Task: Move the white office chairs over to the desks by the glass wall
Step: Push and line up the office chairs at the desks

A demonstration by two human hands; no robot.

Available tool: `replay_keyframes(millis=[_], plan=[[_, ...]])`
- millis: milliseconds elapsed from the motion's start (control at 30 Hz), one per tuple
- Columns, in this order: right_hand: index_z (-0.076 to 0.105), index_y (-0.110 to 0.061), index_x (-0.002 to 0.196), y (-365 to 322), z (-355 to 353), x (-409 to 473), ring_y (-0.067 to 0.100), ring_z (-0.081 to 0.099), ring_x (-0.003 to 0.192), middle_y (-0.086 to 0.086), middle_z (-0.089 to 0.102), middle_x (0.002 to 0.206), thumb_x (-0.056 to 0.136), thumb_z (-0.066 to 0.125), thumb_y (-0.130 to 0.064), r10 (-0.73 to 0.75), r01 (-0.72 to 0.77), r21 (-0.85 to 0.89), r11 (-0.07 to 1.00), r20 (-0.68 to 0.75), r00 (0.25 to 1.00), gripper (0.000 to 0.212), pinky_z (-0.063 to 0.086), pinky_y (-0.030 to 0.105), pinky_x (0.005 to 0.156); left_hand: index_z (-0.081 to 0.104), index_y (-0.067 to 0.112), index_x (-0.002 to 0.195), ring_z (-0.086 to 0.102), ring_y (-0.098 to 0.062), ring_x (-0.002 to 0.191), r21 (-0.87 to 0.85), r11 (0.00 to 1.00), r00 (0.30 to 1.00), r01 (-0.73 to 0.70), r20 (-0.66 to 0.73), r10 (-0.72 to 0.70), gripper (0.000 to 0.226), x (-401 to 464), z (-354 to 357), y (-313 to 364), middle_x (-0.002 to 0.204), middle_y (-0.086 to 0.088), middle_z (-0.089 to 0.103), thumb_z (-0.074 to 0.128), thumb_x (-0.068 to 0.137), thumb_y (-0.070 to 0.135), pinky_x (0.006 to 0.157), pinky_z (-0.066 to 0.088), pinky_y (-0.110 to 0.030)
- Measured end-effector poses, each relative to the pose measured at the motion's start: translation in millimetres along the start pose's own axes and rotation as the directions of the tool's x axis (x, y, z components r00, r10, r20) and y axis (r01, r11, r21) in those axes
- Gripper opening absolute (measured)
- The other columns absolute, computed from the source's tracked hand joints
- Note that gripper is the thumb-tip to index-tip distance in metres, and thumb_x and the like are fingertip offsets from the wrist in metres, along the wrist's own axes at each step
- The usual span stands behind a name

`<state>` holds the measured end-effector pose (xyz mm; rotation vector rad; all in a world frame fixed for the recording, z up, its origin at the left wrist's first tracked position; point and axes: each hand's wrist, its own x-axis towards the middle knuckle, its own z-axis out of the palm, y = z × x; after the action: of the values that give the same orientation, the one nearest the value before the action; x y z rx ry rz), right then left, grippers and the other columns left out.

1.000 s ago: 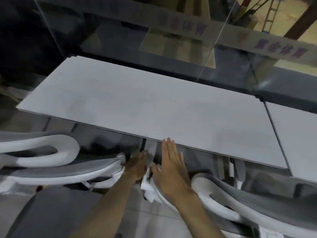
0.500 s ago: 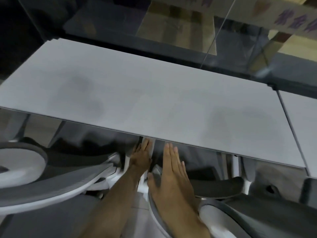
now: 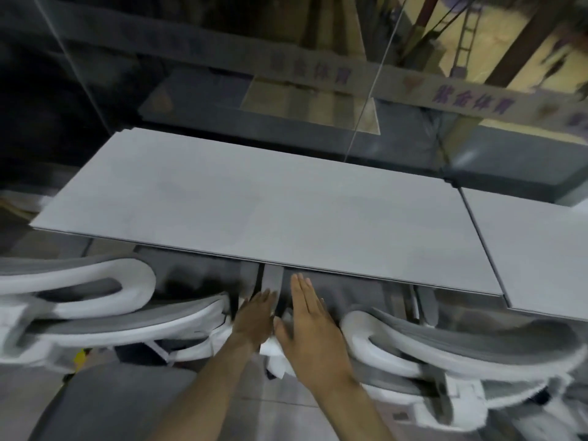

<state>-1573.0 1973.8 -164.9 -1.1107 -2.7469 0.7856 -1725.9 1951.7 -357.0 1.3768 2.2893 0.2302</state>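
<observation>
Two white office chairs with grey mesh backs stand side by side at the front edge of a light grey desk (image 3: 270,205) by the glass wall (image 3: 318,100). The left chair (image 3: 105,319) has its headrest at far left; the right chair (image 3: 445,342) curves off to the lower right. My left hand (image 3: 254,319) lies flat in the gap between them, touching the left chair's back edge. My right hand (image 3: 310,319) presses with straight fingers on the right chair's white frame end, fingertips just below the desk edge.
A second desk (image 3: 534,249) adjoins on the right. A grey desk leg (image 3: 272,278) stands just beyond my fingertips. Behind the glass are dark panels and a banner with purple lettering (image 3: 471,97). A dark grey seat (image 3: 95,405) is at lower left.
The view has pulled back and tilted up, so more of both chairs and the glass wall shows. Both hands stay flat on the chair edges between the chairs.
</observation>
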Motion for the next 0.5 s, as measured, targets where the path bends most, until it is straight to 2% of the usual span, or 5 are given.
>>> replay_keyframes(millis=[67, 167, 300, 400, 500], plan=[[0.007, -0.019, 0.163, -8.7, -9.0, -24.8, 0.008, 0.004, 0.156, -0.009, 0.003, 0.17, 0.103, 0.046, -0.038, -0.031, 0.03, -0.016, 0.999, -0.056, 0.998, 0.073, 0.02, 0.033, 0.126, 0.024, 0.023, 0.159, 0.026, -0.017, 0.151, -0.02, 1.0, 1.0, 0.002, -0.023, -0.002, 0.06, -29.8, -11.4, 11.3, 0.165, 0.002, 0.027, 0.046, 0.104, 0.033, 0.121, 0.029, -0.04], [0.01, -0.017, 0.162, -16.8, -18.5, -67.1, 0.01, 0.005, 0.157, -0.004, 0.009, 0.17, 0.104, 0.045, -0.038, -0.035, 0.03, -0.051, 0.998, -0.102, 0.994, 0.071, 0.017, 0.034, 0.127, 0.034, 0.022, 0.155, 0.037, -0.017, 0.146, -0.026, 0.999, 0.998, 0.025, -0.057, -0.026, 0.056, -79.0, -37.8, 28.0, 0.16, 0.002, 0.037, 0.048, 0.101, 0.031, 0.117, 0.035, -0.038], [0.019, -0.015, 0.161, -28.0, -32.7, -138.7, 0.014, 0.015, 0.156, -0.001, 0.017, 0.169, 0.101, 0.052, -0.033, -0.025, 0.015, -0.052, 0.999, -0.195, 0.981, 0.071, 0.027, 0.038, 0.123, 0.048, 0.024, 0.143, 0.055, -0.019, 0.128, -0.006, 0.999, 0.986, -0.044, -0.161, 0.042, 0.048, -161.1, -75.8, 48.9, 0.142, 0.003, 0.057, 0.053, 0.096, 0.022, 0.105, 0.046, -0.036], [0.013, -0.017, 0.162, -34.6, -39.9, -196.2, 0.014, 0.009, 0.157, 0.0, 0.01, 0.17, 0.103, 0.048, -0.033, -0.016, 0.001, -0.081, 0.997, -0.181, 0.983, 0.07, 0.017, 0.034, 0.127, 0.051, 0.021, 0.139, 0.055, -0.022, 0.124, 0.049, 0.997, 0.982, -0.057, -0.18, 0.064, 0.043, -227.0, -100.2, 68.2, 0.135, 0.0, 0.059, 0.051, 0.095, 0.018, 0.102, 0.047, -0.037], [0.022, -0.014, 0.16, -35.7, -35.0, -249.1, 0.02, 0.02, 0.155, 0.006, 0.022, 0.168, 0.1, 0.052, -0.032, 0.019, -0.038, -0.086, 0.996, -0.213, 0.977, 0.069, 0.023, 0.038, 0.125, 0.05, 0.022, 0.14, 0.055, -0.025, 0.122, 0.138, 0.987, 0.976, -0.087, -0.188, 0.112, 0.044, -290.0, -109.7, 82.0, 0.132, -0.001, 0.058, 0.052, 0.096, 0.021, 0.098, 0.049, -0.042]])
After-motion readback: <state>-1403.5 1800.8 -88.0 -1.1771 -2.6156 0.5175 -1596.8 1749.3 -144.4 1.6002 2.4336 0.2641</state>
